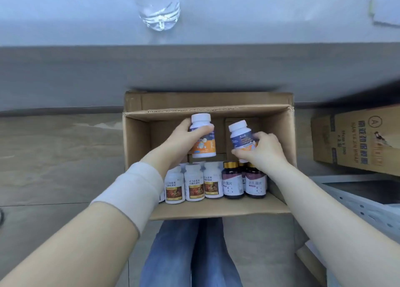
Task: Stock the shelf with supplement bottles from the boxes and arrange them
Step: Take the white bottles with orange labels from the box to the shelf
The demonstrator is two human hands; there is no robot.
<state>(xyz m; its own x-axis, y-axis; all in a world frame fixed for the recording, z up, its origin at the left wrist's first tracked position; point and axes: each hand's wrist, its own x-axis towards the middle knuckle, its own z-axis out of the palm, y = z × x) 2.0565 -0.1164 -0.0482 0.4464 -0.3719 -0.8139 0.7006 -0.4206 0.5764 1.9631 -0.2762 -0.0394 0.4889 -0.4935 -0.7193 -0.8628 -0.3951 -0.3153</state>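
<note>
Two hands work at the open cardboard box (136,141): my left hand (184,135) clasps one white-capped bottle (204,146) upright, my right hand (262,152) clasps a second bottle (239,133), tilted, beyond the standing bottles (194,185) ranged along the box's near side.

Beyond the open box (216,207), water bottle (160,7) cut off by top edge. Inside it, we cannot read labels on white bottles (194,186); right hand (264,153) partly hides rear dark bottles (241,164).

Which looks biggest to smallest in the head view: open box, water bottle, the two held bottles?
1. Open box.
2. Water bottle, cropped.
3. Left-hand bottle and right-hand bottle look alike.
</note>
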